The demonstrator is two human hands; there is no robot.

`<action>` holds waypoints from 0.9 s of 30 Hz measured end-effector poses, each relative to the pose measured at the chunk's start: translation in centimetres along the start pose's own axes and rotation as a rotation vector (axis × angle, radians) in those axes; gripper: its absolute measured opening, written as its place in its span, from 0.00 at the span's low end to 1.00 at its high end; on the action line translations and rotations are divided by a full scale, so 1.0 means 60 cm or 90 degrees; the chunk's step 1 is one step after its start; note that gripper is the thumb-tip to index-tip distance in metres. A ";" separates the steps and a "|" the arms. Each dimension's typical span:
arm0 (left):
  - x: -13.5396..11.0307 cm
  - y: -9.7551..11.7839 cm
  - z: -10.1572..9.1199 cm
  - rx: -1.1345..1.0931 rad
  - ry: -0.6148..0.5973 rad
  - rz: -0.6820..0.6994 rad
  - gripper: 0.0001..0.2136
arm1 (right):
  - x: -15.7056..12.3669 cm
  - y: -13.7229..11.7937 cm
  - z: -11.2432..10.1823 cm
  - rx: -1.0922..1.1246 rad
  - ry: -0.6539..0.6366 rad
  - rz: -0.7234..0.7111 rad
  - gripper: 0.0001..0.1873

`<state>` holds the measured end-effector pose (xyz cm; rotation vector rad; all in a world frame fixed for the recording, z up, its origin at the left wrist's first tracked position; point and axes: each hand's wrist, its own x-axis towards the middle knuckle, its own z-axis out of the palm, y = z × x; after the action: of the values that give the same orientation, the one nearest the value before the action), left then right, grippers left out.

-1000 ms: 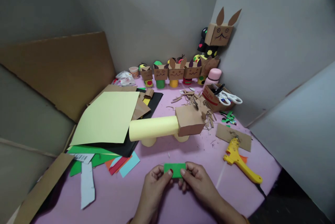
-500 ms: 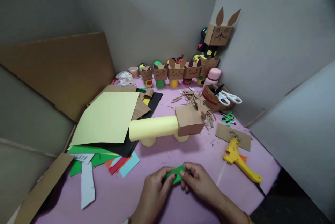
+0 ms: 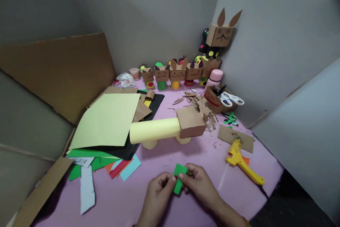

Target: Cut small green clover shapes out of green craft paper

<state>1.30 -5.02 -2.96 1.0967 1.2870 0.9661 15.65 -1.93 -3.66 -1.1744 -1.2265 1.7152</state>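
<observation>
Both my hands pinch a small folded piece of green paper [image 3: 179,178] low over the pink tabletop [image 3: 202,156] near its front edge. My left hand [image 3: 158,193] grips its lower left side with thumb and fingers closed. My right hand [image 3: 198,182] pinches its upper right side. The green piece now stands narrow and tilted between the fingertips. Just beyond it lies a pale yellow paper tube with a brown cardboard box on its right end [image 3: 166,129], resting on two short yellow stubs.
A stack of coloured sheets topped by pale yellow paper [image 3: 108,120] lies at left. A yellow glue gun [image 3: 243,163] lies at right on brown card. A box with scissors [image 3: 221,99], cardboard scraps and a row of box-headed figures [image 3: 176,74] stand behind. Cardboard walls enclose the table.
The green piece went from a flat wide rectangle to a folded, narrower upright shape. Both hands drew closer together over it and dropped slightly.
</observation>
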 end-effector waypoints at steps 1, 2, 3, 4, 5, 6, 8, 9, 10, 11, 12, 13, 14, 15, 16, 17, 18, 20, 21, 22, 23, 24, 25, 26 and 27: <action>-0.001 0.001 -0.002 0.013 -0.009 0.005 0.15 | 0.001 0.002 -0.001 0.002 0.000 0.004 0.24; -0.002 0.002 -0.003 0.022 -0.012 0.010 0.15 | 0.001 0.004 -0.002 0.005 0.000 0.008 0.25; -0.002 0.003 -0.005 0.026 -0.010 0.013 0.15 | 0.002 0.006 -0.003 0.007 -0.001 0.011 0.25; -0.003 0.003 -0.006 0.024 -0.009 0.013 0.16 | 0.002 0.007 -0.003 0.008 -0.001 0.013 0.25; -0.003 0.003 -0.006 0.017 -0.009 0.011 0.16 | 0.003 0.008 -0.004 0.008 -0.001 0.015 0.25; -0.003 0.002 -0.006 0.007 -0.011 0.009 0.16 | 0.003 0.008 -0.004 0.007 0.000 0.016 0.25; -0.003 0.002 -0.004 -0.021 -0.026 0.012 0.15 | 0.005 0.008 -0.003 0.003 0.005 0.017 0.26; -0.003 0.003 -0.003 -0.035 -0.035 0.014 0.15 | 0.006 0.008 -0.002 0.000 0.007 0.017 0.26; -0.002 0.005 -0.002 -0.046 -0.041 0.017 0.14 | 0.007 0.008 -0.002 -0.003 0.010 0.017 0.26; -0.002 0.007 -0.001 -0.054 -0.045 0.017 0.14 | 0.008 0.007 -0.002 -0.008 0.012 0.016 0.26; -0.001 0.009 -0.001 -0.058 -0.049 0.014 0.14 | 0.009 0.006 -0.002 -0.014 0.013 0.015 0.26; -0.001 0.012 -0.001 -0.057 -0.053 0.008 0.14 | 0.009 0.005 -0.002 -0.023 0.014 0.012 0.25; 0.000 0.015 0.000 -0.054 -0.055 0.002 0.13 | 0.009 0.004 -0.003 -0.034 0.012 0.008 0.25; 0.000 0.017 -0.001 -0.052 -0.052 0.000 0.12 | 0.008 0.002 -0.004 -0.047 0.009 0.001 0.25; 0.000 0.020 -0.001 -0.050 -0.043 0.002 0.11 | 0.006 0.000 -0.005 -0.062 0.002 -0.007 0.25; -0.001 0.021 -0.002 -0.043 -0.029 0.006 0.10 | 0.005 -0.002 -0.006 -0.078 -0.007 -0.016 0.24; -0.001 0.022 -0.003 -0.031 -0.010 0.014 0.09 | 0.003 -0.004 -0.007 -0.093 -0.016 -0.025 0.24; -0.001 0.022 -0.006 0.001 0.017 0.024 0.10 | 0.000 -0.007 -0.008 -0.118 -0.031 -0.038 0.23; -0.001 0.020 -0.007 0.013 0.020 0.023 0.11 | 0.000 -0.008 -0.007 -0.124 -0.034 -0.041 0.23; -0.001 0.019 -0.007 0.017 0.021 0.018 0.13 | 0.000 -0.008 -0.006 -0.127 -0.036 -0.042 0.23; -0.001 0.016 -0.007 0.010 0.027 0.013 0.13 | -0.001 -0.008 -0.004 -0.128 -0.035 -0.043 0.24; -0.001 0.014 -0.006 -0.007 0.041 0.009 0.14 | -0.001 -0.008 -0.002 -0.127 -0.033 -0.043 0.24; -0.002 0.011 -0.005 -0.026 0.062 0.007 0.14 | -0.001 -0.009 0.000 -0.125 -0.032 -0.043 0.24; -0.002 0.008 -0.004 -0.044 0.085 0.007 0.14 | -0.001 -0.009 0.001 -0.126 -0.032 -0.045 0.24; -0.003 0.006 -0.003 -0.058 0.105 0.008 0.14 | -0.002 -0.009 0.002 -0.129 -0.031 -0.049 0.24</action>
<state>1.13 -5.09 -2.56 0.9718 1.3571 1.1324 15.59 -1.96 -3.11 -1.1917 -1.4848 1.6006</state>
